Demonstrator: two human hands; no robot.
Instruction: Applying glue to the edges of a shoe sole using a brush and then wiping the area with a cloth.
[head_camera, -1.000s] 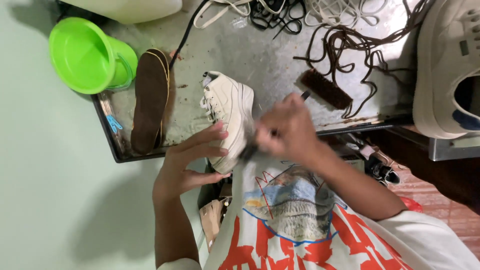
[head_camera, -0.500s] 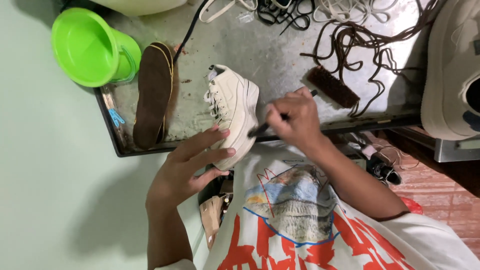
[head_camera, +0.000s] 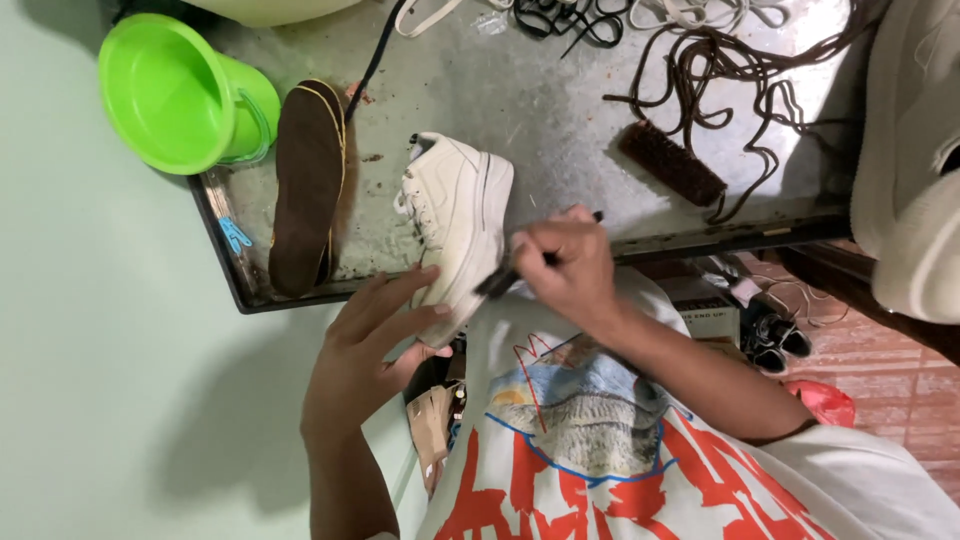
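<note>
A cream-white sneaker (head_camera: 455, 215) lies on its side on a wet metal tray (head_camera: 560, 110), its toe hanging over the tray's near edge. My left hand (head_camera: 375, 335) steadies the toe end from below with fingers spread along it. My right hand (head_camera: 560, 265) grips a small dark brush (head_camera: 500, 280) whose bristle end touches the sneaker's sole side near the toe.
A bright green plastic cup (head_camera: 180, 95) stands at the tray's left corner. A brown insole (head_camera: 305, 185) lies beside the sneaker. A brown scrubbing brush (head_camera: 670, 160) and tangled dark laces (head_camera: 740, 70) lie further right. A large pale shoe (head_camera: 915, 160) fills the right edge.
The view has shifted slightly. My right hand has slid along the sneaker's sole with the small brush while my left hand stays on the toe end.
</note>
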